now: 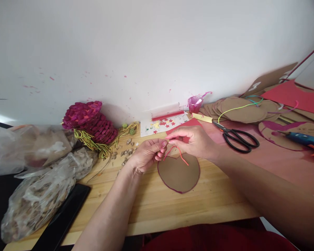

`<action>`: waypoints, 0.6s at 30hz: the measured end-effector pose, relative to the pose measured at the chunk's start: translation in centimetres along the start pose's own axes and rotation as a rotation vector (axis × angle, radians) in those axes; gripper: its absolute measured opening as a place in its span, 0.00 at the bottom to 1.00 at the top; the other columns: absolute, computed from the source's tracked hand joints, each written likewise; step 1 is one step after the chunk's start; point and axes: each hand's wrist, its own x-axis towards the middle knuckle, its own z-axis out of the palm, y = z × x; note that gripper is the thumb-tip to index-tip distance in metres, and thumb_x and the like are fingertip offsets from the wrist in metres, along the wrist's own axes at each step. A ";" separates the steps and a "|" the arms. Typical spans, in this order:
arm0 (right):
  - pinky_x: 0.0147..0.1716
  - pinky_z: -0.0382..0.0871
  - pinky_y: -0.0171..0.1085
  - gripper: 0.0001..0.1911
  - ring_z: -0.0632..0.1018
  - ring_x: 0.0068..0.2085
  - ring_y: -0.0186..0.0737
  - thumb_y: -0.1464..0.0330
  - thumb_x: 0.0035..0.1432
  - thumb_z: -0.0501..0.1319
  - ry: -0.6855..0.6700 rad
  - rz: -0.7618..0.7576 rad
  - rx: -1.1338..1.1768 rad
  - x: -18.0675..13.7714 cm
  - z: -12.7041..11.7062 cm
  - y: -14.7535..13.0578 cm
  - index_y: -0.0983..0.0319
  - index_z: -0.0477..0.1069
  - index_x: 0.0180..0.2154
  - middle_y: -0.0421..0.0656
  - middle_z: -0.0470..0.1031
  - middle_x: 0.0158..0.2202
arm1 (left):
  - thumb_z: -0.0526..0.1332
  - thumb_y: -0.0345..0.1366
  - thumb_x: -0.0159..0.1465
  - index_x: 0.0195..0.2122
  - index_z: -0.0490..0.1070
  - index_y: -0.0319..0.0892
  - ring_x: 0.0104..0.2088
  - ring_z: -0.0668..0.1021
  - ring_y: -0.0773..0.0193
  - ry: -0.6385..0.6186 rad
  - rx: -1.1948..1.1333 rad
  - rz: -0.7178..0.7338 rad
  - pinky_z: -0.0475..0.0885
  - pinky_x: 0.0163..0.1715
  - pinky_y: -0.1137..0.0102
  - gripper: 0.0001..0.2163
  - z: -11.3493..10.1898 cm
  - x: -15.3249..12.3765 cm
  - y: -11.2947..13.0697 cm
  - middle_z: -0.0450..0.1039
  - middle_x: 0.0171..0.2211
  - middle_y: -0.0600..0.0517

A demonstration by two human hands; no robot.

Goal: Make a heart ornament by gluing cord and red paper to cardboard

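Close together over the middle of the table, my left hand [149, 153] and my right hand [192, 140] are both closed in a pinch. Their fingertips meet around a tiny brownish thing, too small to name. Just beneath the fingers is a bent orange-red cord [183, 159]; whether it is held or only lies there I cannot tell. Below my hands lies a brown cardboard piece [179, 174], rounded with a purple painted edge, its top partly covered by my fingers. Small shells or stones [127, 152] are scattered left of my left hand.
Scissors [237, 137], a glue gun [303, 138] and stacked cardboard discs [240, 109] lie right. Behind are star stickers [164, 122] and a pink-stained cup [195, 103]. At left stand a purple layered object [91, 123], a plastic bag [44, 191] and a black phone-like slab [64, 216].
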 end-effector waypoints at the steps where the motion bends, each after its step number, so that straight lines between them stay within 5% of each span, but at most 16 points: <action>1: 0.40 0.74 0.41 0.06 0.80 0.38 0.42 0.71 0.59 0.66 0.029 -0.045 -0.027 0.1 0.0 -0.1 0.60 0.79 0.39 0.45 0.82 0.38 | 0.75 0.39 0.52 0.27 0.70 0.36 0.19 0.63 0.78 0.006 -0.007 0.011 0.52 0.17 0.80 0.16 0.0 0.0 0.0 0.64 0.20 0.57; 7: 0.40 0.72 0.44 0.05 0.77 0.38 0.44 0.73 0.57 0.67 0.150 -0.212 -0.229 0.0 0.4 -0.4 0.59 0.73 0.32 0.43 0.77 0.32 | 0.75 0.40 0.51 0.26 0.71 0.35 0.19 0.63 0.78 0.069 -0.063 0.078 0.54 0.17 0.81 0.16 0.3 0.2 -0.2 0.63 0.20 0.57; 14: 0.47 0.73 0.46 0.15 0.76 0.47 0.48 0.78 0.56 0.65 0.177 -0.328 -0.349 -0.3 0.9 -0.3 0.60 0.72 0.45 0.48 0.76 0.44 | 0.74 0.40 0.54 0.27 0.71 0.36 0.18 0.63 0.78 0.057 -0.092 0.086 0.54 0.16 0.82 0.15 0.4 0.3 -0.5 0.63 0.20 0.57; 18: 0.47 0.74 0.48 0.13 0.76 0.47 0.49 0.78 0.57 0.64 0.168 -0.367 -0.417 -0.3 1.0 -0.3 0.59 0.73 0.43 0.49 0.75 0.46 | 0.74 0.40 0.53 0.26 0.69 0.36 0.18 0.62 0.78 0.058 -0.097 0.086 0.53 0.16 0.82 0.16 0.5 0.3 -0.8 0.63 0.19 0.57</action>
